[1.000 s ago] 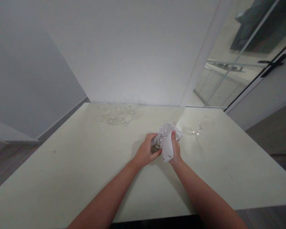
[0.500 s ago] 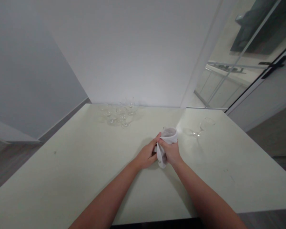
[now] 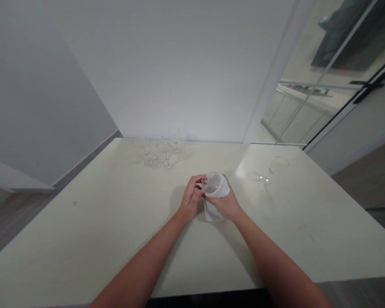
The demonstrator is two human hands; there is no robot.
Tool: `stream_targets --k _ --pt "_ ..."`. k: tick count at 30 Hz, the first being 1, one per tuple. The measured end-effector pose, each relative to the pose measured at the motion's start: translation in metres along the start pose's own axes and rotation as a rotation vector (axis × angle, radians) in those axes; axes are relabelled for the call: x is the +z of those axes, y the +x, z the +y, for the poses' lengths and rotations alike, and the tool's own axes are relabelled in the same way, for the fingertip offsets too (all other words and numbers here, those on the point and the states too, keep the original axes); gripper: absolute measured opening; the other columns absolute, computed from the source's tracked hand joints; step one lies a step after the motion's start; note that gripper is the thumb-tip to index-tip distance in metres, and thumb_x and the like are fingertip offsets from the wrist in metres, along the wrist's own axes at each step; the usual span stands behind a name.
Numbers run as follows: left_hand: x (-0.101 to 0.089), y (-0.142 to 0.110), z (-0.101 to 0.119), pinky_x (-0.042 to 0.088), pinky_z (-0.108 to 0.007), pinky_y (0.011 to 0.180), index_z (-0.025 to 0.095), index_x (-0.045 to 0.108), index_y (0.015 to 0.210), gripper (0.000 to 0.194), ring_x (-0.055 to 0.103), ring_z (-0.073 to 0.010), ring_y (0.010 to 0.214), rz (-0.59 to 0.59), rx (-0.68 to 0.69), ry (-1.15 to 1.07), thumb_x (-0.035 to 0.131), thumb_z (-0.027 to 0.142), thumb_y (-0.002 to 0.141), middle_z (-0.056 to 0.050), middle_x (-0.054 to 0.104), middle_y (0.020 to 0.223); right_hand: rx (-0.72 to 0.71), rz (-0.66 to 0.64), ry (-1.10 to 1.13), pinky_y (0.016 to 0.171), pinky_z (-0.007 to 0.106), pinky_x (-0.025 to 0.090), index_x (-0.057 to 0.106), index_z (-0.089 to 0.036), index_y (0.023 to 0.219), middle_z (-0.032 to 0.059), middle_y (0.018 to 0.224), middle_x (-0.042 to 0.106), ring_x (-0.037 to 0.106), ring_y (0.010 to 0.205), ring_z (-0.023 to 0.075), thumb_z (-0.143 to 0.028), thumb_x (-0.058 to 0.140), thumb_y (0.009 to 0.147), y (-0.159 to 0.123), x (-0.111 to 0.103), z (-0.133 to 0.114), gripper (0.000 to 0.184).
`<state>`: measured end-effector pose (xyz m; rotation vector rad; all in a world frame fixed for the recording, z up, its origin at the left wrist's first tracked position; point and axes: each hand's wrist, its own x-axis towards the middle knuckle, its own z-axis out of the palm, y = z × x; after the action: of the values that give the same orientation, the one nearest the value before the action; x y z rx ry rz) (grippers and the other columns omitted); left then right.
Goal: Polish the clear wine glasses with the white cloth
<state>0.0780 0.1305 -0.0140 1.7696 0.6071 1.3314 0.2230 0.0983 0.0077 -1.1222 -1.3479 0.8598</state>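
My right hand [image 3: 229, 205] is closed on a white cloth [image 3: 213, 214], pressing it around the right side of a clear glass [image 3: 211, 183]. The glass's rim faces up toward me, and one corner of the cloth hangs below my fingers. On the other side, my left hand [image 3: 190, 197] curls its fingers against the glass's bare left side. The lower part of this glass is hidden behind my hands and the cloth. To the right, apart from both hands, another stemmed glass [image 3: 265, 178] stands on the table.
Several clear stemmed glasses [image 3: 163, 150] are grouped at the back left of the white table [image 3: 99, 222], near the white wall [image 3: 179, 77]. A glass-panelled partition [image 3: 295, 115] and a door handle [image 3: 370, 87] are at the right.
Both hands have shifted slightly left with the glass and cloth. The cloth has slid around to the right side, baring the glass's left side, where my left fingers now rest.
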Motion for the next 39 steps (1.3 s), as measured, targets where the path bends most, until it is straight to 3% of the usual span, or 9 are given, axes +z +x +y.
stream_targets --k 6,11,16,19,22,27,30,33,39 --pt "-0.005 0.007 -0.001 0.046 -0.029 0.081 0.017 0.062 0.115 0.052 0.058 -0.0229 0.1 0.068 -0.168 -0.104 0.075 0.047 0.075 -0.011 0.062 0.112 -0.242 -0.293 -0.432 0.108 0.04 0.04 0.047 -0.019 0.134 0.015 0.14 0.049 0.05 0.129 0.023 -0.022 0.047 0.089 -0.003 -0.005 0.008 0.044" --pt "-0.004 0.01 -0.012 0.048 -0.027 0.077 0.017 0.068 0.107 0.046 0.062 -0.0207 0.094 0.223 -0.318 -0.368 0.075 0.049 0.074 -0.01 0.068 0.108 -0.073 -0.288 -0.791 0.087 0.035 0.05 0.059 -0.014 0.119 0.0155 0.112 0.069 0.066 0.102 0.027 -0.019 0.051 0.084 0.0 -0.015 0.004 0.036" --pt "-0.003 0.009 -0.015 0.048 -0.024 0.072 0.017 0.069 0.107 0.05 0.064 -0.0186 0.091 0.302 -0.369 -0.447 0.076 0.052 0.072 -0.011 0.069 0.11 -0.009 -0.352 -0.922 0.079 0.032 0.047 0.069 -0.014 0.097 0.0157 0.1 0.073 0.067 0.09 0.0265 -0.023 0.05 0.087 0.002 -0.018 0.004 0.023" --pt "-0.004 0.01 -0.014 0.048 -0.024 0.071 0.016 0.069 0.105 0.053 0.065 -0.0175 0.088 0.321 -0.386 -0.462 0.078 0.053 0.068 -0.011 0.07 0.108 -0.038 -0.385 -0.743 0.085 0.033 0.047 0.069 -0.016 0.098 0.0141 0.102 0.072 0.066 0.094 0.0248 -0.026 0.048 0.089 0.004 -0.017 0.007 0.025" --pt "-0.005 0.012 -0.012 0.049 -0.024 0.071 0.016 0.065 0.109 0.054 0.065 -0.0152 0.081 0.341 -0.414 -0.528 0.075 0.053 0.071 -0.009 0.071 0.1 -0.019 -0.331 -0.313 0.095 0.035 0.045 0.066 -0.019 0.106 0.0089 0.108 0.07 0.063 0.103 0.0217 -0.041 0.045 0.093 0.002 -0.015 0.006 0.033" --pt "0.0 0.012 -0.005 0.051 -0.031 0.077 0.02 0.054 0.105 0.044 0.068 -0.0187 0.083 0.334 -0.388 -0.593 0.065 0.055 0.081 -0.005 0.073 0.093 0.445 -0.163 0.141 0.078 0.031 0.051 0.067 -0.016 0.087 0.0053 0.077 0.069 0.064 0.081 0.0202 -0.076 0.042 0.08 -0.008 0.002 0.004 0.065" --pt "0.006 0.009 0.0 0.05 -0.036 0.089 0.021 0.05 0.103 0.042 0.067 -0.0216 0.098 0.184 -0.312 -0.498 0.063 0.055 0.084 -0.009 0.071 0.107 0.498 -0.06 0.259 0.069 0.029 0.051 0.066 -0.017 0.086 0.0029 0.069 0.066 0.062 0.072 0.018 -0.08 0.046 0.074 -0.013 0.016 0.008 0.067" --pt "0.008 0.006 0.002 0.042 -0.04 0.103 0.02 0.054 0.11 0.042 0.059 -0.0229 0.115 0.151 -0.169 -0.308 0.053 0.057 0.09 -0.012 0.064 0.124 0.445 0.032 0.243 0.068 0.029 0.051 0.066 -0.018 0.084 0.0022 0.069 0.066 0.063 0.072 0.018 -0.075 0.055 0.072 -0.013 0.022 0.009 0.059" --pt "0.009 0.004 -0.002 0.026 -0.042 0.116 0.025 0.052 0.136 0.049 0.041 -0.024 0.134 -0.036 -0.02 0.094 0.035 0.052 0.098 -0.009 0.049 0.143 0.049 0.192 0.264 0.095 0.037 0.05 0.061 -0.019 0.113 0.0076 0.106 0.07 0.064 0.098 0.0204 -0.045 0.078 0.066 -0.006 0.014 0.001 0.056"
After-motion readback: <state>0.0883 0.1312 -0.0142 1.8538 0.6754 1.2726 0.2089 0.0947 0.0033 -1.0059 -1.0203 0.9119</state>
